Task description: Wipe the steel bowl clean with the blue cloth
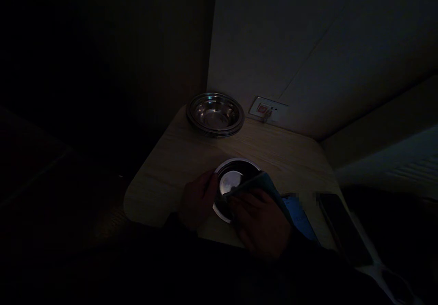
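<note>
The scene is very dark. A small steel bowl (pixel 232 179) sits on a light wooden table (pixel 178 159) near its front edge. My left hand (pixel 198 200) grips the bowl's left rim, fingers curled round it. My right hand (pixel 262 223) presses a dark grey-blue cloth (pixel 260 184) into the bowl's right side, covering part of it. The fingers of that hand are closed on the cloth.
A stack of steel bowls (pixel 215 113) stands at the table's far edge by the wall. A wall socket plate (pixel 268 109) is behind it. A blue item (pixel 301 218) and a dark phone (pixel 338 225) lie to the right of my hands.
</note>
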The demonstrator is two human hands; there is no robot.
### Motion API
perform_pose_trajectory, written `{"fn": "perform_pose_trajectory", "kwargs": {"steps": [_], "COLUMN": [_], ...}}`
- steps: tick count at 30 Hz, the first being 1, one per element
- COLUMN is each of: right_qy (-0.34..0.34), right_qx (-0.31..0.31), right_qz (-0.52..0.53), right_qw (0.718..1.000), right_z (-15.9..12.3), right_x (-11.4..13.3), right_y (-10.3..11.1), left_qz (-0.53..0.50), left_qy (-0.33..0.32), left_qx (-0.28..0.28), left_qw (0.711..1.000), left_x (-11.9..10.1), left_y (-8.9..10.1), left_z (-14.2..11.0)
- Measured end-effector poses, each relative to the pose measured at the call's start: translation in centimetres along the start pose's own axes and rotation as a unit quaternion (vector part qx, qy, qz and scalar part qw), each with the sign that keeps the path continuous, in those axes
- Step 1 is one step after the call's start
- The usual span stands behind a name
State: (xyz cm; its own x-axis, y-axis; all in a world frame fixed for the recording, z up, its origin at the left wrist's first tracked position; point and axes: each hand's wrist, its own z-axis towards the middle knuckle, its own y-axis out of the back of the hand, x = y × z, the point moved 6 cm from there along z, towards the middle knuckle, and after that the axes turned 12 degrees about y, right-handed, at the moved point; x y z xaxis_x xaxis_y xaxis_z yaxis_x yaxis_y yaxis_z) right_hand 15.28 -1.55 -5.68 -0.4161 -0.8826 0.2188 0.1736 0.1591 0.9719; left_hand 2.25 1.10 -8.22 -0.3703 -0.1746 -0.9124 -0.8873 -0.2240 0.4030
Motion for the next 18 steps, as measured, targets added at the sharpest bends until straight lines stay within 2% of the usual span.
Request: {"fn": "perform_pose_trajectory", "kwargs": {"steps": [9, 13, 18], "right_qy": [0.001, 0.013, 0.009], "right_qx": [-0.004, 0.004, 0.009], "right_qz": [-0.002, -0.009, -0.026], "right_qw": [1.000, 1.000, 1.000], "right_z": [0.2, 0.5, -1.9], "right_x": [0.1, 0.1, -0.3], "right_y": [0.2, 0.1, 0.7], "left_qz": [-0.001, 0.001, -0.006], "left_qy": [-0.003, 0.000, -0.007], "left_qx": [0.008, -0.008, 0.009], "left_qw": [1.000, 1.000, 1.000], "left_x": [0.1, 0.2, 0.2], "left_y": [0.0, 0.1, 0.0], "left_z": [0.0, 0.0, -0.1]}}
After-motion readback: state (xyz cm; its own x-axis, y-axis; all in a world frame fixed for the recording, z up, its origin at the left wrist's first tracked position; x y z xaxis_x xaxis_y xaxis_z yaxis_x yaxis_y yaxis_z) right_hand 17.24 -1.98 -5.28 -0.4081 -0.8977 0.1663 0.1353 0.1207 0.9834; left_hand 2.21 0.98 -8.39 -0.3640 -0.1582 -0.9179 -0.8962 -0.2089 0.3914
